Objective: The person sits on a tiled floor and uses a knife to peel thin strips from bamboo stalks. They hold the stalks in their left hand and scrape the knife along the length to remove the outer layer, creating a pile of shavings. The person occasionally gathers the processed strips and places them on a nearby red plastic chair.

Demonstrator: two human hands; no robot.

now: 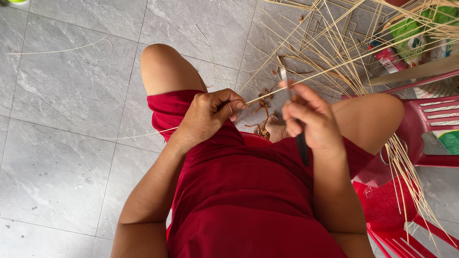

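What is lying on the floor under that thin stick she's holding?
Under the thin stick, brown curled shavings lie scattered on the grey tiled floor, between the knees. More pale sticks lie beyond. The right hand and left hand hide whatever lies directly beneath them.

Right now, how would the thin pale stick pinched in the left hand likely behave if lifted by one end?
The stick, pinched by the left hand, looks very slender and long, so it would probably flex and droop. It likely weighs almost nothing, judging by its thinness. The right hand holds a knife against it; it may snap if bent sharply.
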